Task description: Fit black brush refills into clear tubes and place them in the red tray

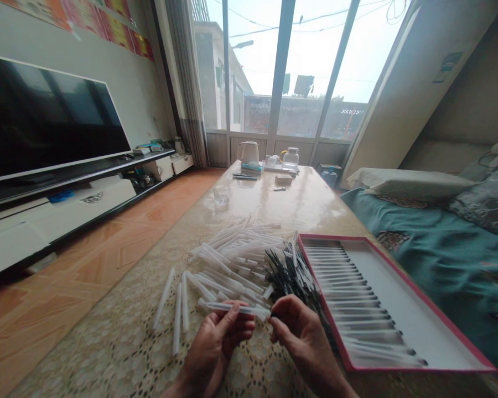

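Observation:
My left hand (pixel 222 337) is closed around a translucent white pen-like tube (pixel 243 309), held nearly level above the table. At the tube's right end, my right hand (pixel 296 331) pinches a small black end piece (pixel 273 315); whether it sits inside the tube cannot be made out. Just beyond my hands lies a loose heap of similar white tubes (pixel 232 254). To its right is a bundle of thin black sticks (pixel 284 273), beside a pink-rimmed box (pixel 398 265). Inside the box, a row of white tubes with black ends (pixel 344 293) lies along the left side.
A patterned cover lies over the long table (pixel 120 331). Farther back stand a drinking glass (pixel 221 196), a glass jug (pixel 291 158) and a kettle-like white vessel (pixel 249 152). A teal-covered seat (pixel 398 226) borders the right side. A TV cabinet (pixel 87 199) runs along the left wall.

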`<state>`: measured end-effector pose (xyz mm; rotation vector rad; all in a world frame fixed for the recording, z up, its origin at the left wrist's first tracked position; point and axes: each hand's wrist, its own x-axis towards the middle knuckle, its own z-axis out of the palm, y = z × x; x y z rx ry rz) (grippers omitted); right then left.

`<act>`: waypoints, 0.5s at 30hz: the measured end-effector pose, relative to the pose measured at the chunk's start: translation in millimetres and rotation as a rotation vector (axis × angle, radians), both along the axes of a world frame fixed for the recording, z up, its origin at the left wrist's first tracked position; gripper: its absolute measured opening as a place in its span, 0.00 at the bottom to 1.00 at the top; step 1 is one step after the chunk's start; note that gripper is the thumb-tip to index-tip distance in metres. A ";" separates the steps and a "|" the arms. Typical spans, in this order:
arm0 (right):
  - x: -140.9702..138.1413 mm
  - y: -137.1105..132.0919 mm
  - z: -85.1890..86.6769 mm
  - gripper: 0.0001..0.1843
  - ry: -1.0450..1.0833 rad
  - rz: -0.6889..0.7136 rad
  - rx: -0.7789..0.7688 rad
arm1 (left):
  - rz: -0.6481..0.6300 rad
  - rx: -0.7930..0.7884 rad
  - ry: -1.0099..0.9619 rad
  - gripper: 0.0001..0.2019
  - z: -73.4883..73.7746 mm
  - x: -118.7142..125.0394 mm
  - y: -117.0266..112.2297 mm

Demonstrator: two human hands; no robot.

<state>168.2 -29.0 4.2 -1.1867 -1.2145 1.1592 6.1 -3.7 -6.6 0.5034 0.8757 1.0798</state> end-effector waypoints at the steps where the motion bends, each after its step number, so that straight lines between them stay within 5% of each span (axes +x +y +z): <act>1: 0.1 0.2 -0.2 0.11 -0.005 0.004 0.000 | -0.004 0.001 0.002 0.05 0.2 -0.1 -0.2; 15: 1.5 3.6 -23.8 0.22 -0.021 -0.060 -0.098 | -0.058 0.039 0.020 0.09 0.2 2.4 -0.5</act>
